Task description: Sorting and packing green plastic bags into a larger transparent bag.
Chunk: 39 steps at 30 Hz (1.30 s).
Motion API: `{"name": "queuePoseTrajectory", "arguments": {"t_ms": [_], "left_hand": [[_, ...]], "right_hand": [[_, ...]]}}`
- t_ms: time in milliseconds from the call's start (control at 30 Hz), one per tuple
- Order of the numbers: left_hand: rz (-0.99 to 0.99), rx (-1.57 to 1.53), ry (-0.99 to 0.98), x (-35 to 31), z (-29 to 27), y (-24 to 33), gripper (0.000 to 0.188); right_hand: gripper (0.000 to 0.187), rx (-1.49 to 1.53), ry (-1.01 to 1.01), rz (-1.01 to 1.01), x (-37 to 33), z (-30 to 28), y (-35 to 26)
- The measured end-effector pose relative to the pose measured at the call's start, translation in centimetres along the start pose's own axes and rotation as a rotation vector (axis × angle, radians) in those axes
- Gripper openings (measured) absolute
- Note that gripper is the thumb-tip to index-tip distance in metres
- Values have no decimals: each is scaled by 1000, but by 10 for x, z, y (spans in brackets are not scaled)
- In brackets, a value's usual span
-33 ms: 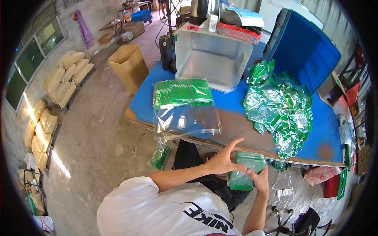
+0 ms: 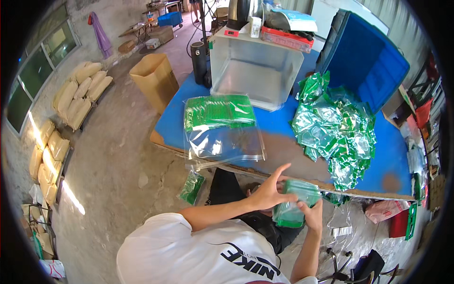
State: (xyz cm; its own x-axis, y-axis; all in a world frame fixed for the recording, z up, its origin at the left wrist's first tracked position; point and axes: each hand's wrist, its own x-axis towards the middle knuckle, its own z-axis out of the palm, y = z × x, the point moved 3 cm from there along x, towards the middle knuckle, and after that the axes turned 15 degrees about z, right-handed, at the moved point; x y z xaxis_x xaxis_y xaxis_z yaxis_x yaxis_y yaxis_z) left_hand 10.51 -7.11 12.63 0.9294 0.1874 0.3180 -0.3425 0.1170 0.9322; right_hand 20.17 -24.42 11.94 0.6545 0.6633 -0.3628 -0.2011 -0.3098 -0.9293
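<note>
Over my lap, just off the table's near edge, I hold a stack of small clear plastic packets with green ends (image 2: pixel 289 216). My left hand (image 2: pixel 270 193) grips the stack from its left side, index finger stretched up and away. My right hand (image 2: pixel 313 215) is wrapped round the right side, thumb on the front. The top of the stack is slightly blurred. On the table to the left lies a large clear bag (image 2: pixel 222 142) with rows of green packets in its far part. A heap of loose green packets (image 2: pixel 333 125) covers the table's right side.
Behind the bag stands a translucent plastic bin (image 2: pixel 255 71) on its side, topped by a kettle (image 2: pixel 239 14) and a red box (image 2: pixel 286 39). A blue crate (image 2: pixel 373 61) leans behind the heap. One filled green bag (image 2: pixel 191 187) is below the table's front edge.
The stack has shifted and tilted slightly in my hands, its upper end moving a little up and right. My left fingers have moved slightly. Everything on the table stays put.
</note>
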Motion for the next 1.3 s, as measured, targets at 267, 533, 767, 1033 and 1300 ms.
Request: {"name": "queuePoseTrajectory", "arguments": {"t_ms": [267, 533, 767, 1033, 1300], "left_hand": [[286, 120, 368, 3, -5, -7, 79], [88, 325, 341, 3, -12, -12, 81], [424, 1112, 260, 44, -85, 39, 68], [434, 1562, -27, 23, -199, 43, 33], [428, 1308, 66, 73, -208, 88, 14]], "right_hand": [[71, 55, 195, -202, -11, 60, -41], [66, 182, 141, -191, 17, 61, -9], [47, 769, 197, 34, 39, 51, 11], [39, 782, -59, 96, 55, 93, -36], [42, 402, -223, 123, 127, 164, -71]]}}
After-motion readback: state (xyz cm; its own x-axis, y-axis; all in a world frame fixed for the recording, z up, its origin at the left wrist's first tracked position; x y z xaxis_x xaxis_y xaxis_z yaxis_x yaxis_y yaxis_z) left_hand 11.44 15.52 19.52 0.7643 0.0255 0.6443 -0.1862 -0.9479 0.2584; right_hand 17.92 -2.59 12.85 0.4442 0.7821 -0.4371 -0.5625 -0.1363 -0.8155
